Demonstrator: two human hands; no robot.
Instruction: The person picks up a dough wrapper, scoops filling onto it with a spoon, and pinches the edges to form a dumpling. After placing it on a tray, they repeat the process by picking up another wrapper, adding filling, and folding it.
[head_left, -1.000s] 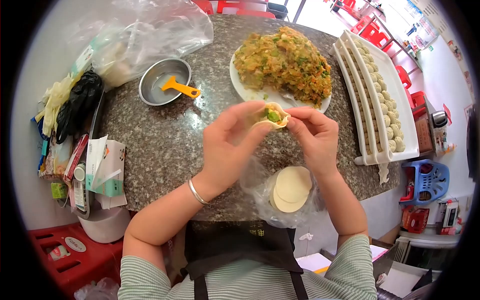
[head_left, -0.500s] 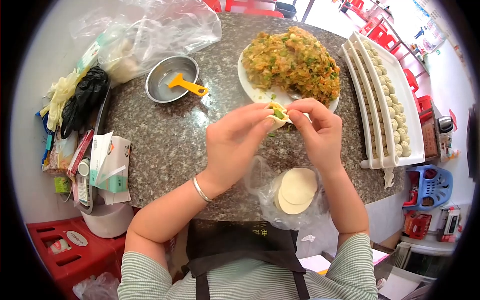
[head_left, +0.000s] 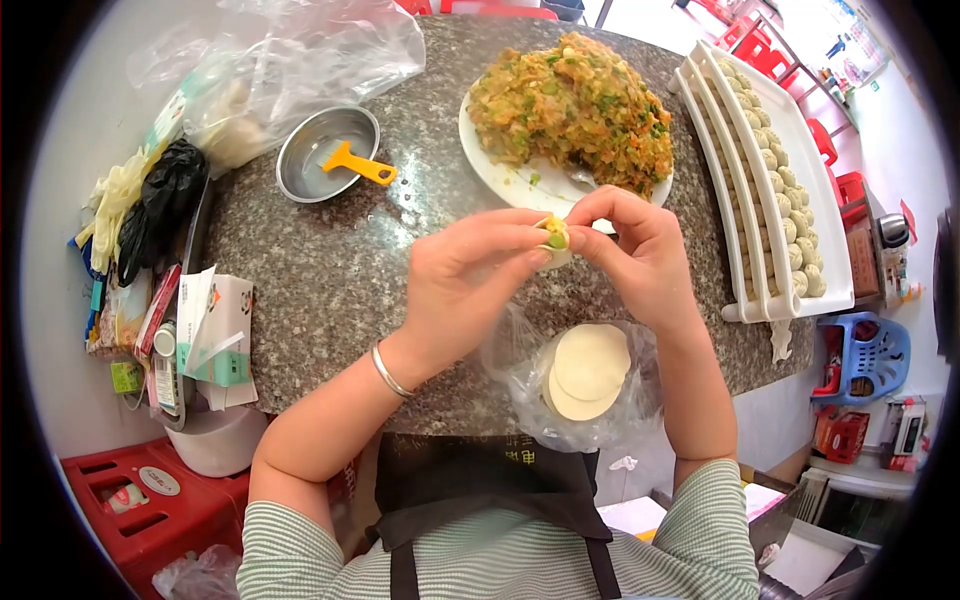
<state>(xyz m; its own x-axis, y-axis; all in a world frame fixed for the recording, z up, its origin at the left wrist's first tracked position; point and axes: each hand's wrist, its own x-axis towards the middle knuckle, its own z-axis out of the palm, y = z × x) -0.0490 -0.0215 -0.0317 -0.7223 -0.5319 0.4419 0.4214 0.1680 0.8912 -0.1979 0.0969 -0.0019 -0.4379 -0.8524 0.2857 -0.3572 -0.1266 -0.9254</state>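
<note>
Between my two hands is a small dumpling point(head_left: 553, 238), its pale wrapper folded round yellow and green filling that still shows at the top. My left hand point(head_left: 465, 275) cups it from the left, fingers and thumb closed on it. The thumb and forefinger of my right hand point(head_left: 630, 250) pinch the wrapper's right edge. Just beyond lies a white plate point(head_left: 485, 165) heaped with chopped vegetable filling point(head_left: 575, 105), a spoon point(head_left: 582, 176) partly buried in it. Below my hands, a stack of round wrappers point(head_left: 590, 365) rests on a clear plastic bag point(head_left: 540, 425).
Stacked white trays point(head_left: 835, 260) with rows of finished dumplings point(head_left: 785, 190) stand at the right of the speckled table point(head_left: 310, 270). A metal bowl point(head_left: 300, 185) holds a yellow-handled scraper point(head_left: 360, 163). Plastic bags point(head_left: 300, 70), a black bag point(head_left: 165, 205) and a tissue box point(head_left: 225, 330) line the left.
My fingers have shifted along the wrapper edge, and the dumpling sits turned slightly, with its opening narrower. The whole view has shifted a little, so table items appear slightly higher and further left.
</note>
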